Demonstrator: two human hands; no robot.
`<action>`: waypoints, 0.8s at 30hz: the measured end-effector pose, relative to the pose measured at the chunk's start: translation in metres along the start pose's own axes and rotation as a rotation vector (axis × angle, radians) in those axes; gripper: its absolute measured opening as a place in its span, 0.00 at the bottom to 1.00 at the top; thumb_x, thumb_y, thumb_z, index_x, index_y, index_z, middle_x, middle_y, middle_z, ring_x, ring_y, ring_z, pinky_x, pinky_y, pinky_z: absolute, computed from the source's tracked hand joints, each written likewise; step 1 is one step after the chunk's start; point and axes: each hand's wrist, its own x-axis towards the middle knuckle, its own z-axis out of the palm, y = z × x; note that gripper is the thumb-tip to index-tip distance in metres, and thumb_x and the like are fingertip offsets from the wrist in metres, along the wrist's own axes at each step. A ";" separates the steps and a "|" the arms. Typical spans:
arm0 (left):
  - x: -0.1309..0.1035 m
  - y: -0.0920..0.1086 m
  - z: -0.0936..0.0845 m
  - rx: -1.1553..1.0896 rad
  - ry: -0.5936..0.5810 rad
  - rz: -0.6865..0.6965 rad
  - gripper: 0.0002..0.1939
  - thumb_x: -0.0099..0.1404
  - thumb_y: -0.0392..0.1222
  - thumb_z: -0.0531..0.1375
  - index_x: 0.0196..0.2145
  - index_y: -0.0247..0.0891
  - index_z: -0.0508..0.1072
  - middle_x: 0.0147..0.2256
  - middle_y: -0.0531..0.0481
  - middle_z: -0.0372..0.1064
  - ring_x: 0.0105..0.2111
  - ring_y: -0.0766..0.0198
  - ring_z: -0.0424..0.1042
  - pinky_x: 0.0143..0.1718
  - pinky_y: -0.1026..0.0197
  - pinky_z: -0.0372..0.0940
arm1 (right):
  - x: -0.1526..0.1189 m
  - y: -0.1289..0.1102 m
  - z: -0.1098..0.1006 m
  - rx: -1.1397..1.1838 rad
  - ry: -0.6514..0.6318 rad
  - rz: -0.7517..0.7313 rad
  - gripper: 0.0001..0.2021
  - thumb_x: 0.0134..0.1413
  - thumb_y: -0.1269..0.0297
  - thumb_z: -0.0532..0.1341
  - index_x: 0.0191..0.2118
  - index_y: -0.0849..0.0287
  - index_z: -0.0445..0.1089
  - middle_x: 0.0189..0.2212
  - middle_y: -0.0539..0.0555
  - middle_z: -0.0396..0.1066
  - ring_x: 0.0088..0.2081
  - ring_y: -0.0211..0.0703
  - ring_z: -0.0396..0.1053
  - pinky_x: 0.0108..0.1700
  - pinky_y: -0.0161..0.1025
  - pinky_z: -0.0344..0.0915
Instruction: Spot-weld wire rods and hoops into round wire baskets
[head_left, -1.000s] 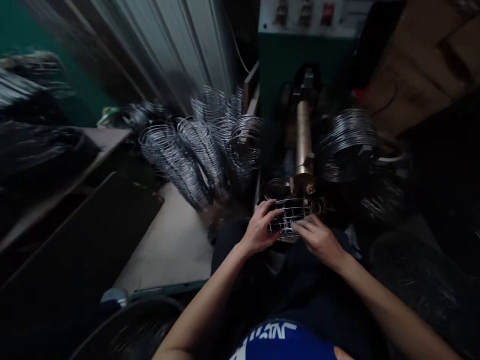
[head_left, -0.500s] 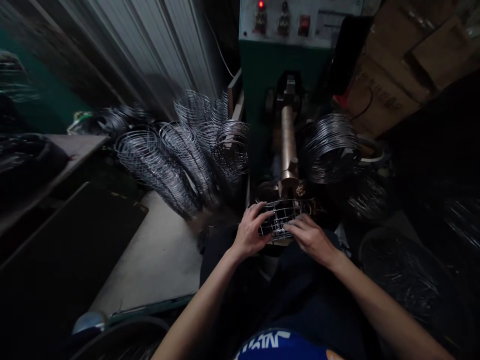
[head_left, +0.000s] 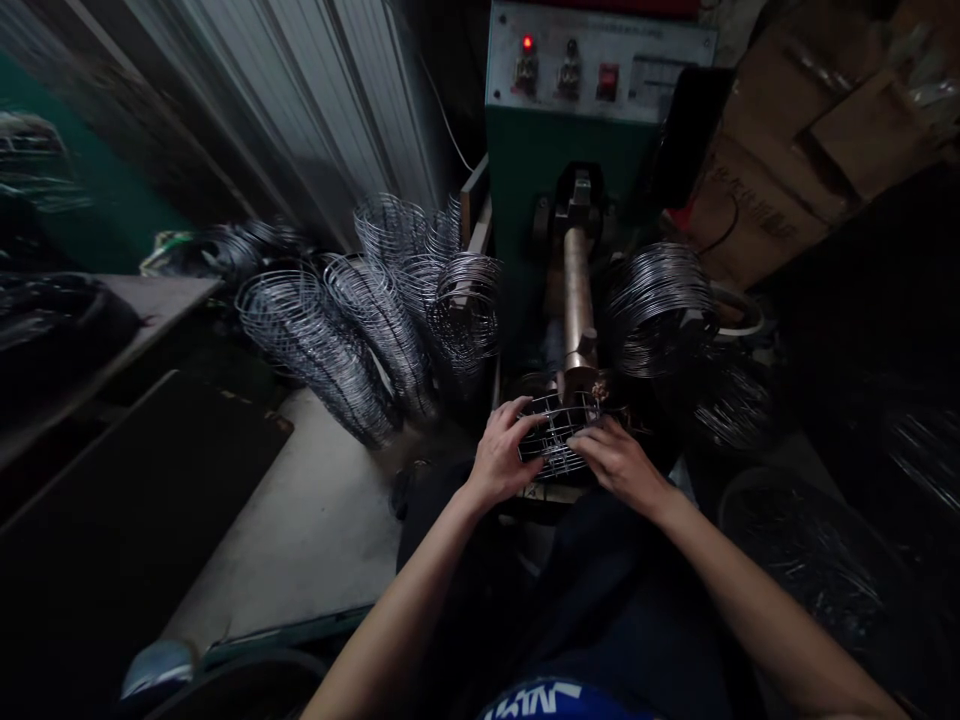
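Observation:
A round wire basket frame [head_left: 556,432] of thin metal rods lies between my two hands, at the lower end of the machine's copper-coloured arm [head_left: 577,300]. My left hand [head_left: 501,455] holds its left side, fingers curved over the rods and thumb lower down. On the right side, my right hand [head_left: 619,462] has its fingers bent and pressed together at the wire frame. Whether a small piece sits between those fingertips is too dark to tell.
Stacks of wire rings [head_left: 319,350] stand at the left. A wire bundle [head_left: 661,310] hangs right of the arm. Behind is a green machine with a control panel [head_left: 600,70] and red light. Cardboard boxes [head_left: 765,190] are at the back right, a dark tub [head_left: 806,560] at lower right.
The whole view has shifted slightly, showing more of the control panel. Both hands remain at the wire frame, which looks slightly turned or tilted between them.

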 end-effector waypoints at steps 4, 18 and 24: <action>0.004 0.000 -0.001 -0.007 -0.002 -0.019 0.29 0.54 0.34 0.68 0.54 0.41 0.73 0.63 0.42 0.61 0.63 0.49 0.62 0.64 0.44 0.61 | 0.003 0.007 0.002 0.011 0.012 -0.025 0.15 0.66 0.79 0.55 0.52 0.57 0.71 0.42 0.56 0.74 0.45 0.48 0.67 0.51 0.47 0.69; 0.025 -0.011 -0.004 0.007 0.013 -0.051 0.27 0.54 0.37 0.69 0.52 0.40 0.75 0.61 0.43 0.64 0.61 0.51 0.65 0.62 0.48 0.64 | 0.017 0.009 0.017 -0.067 0.231 0.259 0.07 0.69 0.65 0.59 0.38 0.57 0.71 0.37 0.57 0.68 0.42 0.51 0.65 0.47 0.48 0.68; 0.035 -0.020 -0.004 0.020 0.024 -0.017 0.25 0.55 0.36 0.68 0.52 0.40 0.75 0.60 0.44 0.65 0.60 0.52 0.65 0.62 0.49 0.64 | 0.022 0.015 0.021 -0.028 0.310 0.309 0.10 0.69 0.60 0.61 0.36 0.58 0.69 0.36 0.56 0.70 0.42 0.52 0.67 0.48 0.48 0.65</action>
